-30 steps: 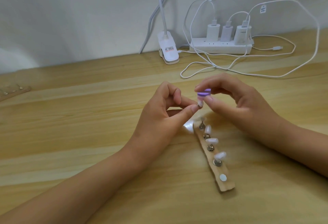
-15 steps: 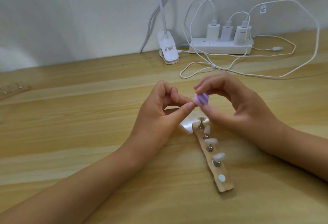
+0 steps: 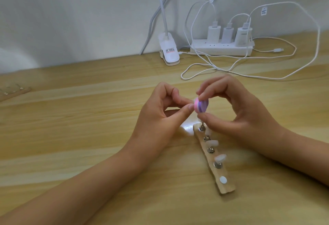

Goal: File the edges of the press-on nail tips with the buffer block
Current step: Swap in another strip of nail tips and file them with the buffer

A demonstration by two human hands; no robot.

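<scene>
Pale wooden tabletop [image 3: 89,135] fills the view, and a wooden holder [image 3: 226,188] lies on it. Well behind the holder, against the wall, sits a white power strip [image 3: 220,49] with three chargers. The left hand [image 3: 156,118] hovers just left of the holder's far end, thumb and forefinger pinched together (I cannot tell what, if anything, lies between them). The right hand [image 3: 240,116] hangs over that same end, forefinger and thumb clamped on the pink-and-purple buffer block [image 3: 202,106], which is above the holder's far end, against the left pinch. Nail tips [image 3: 212,143] stand on pegs along the holder.
</scene>
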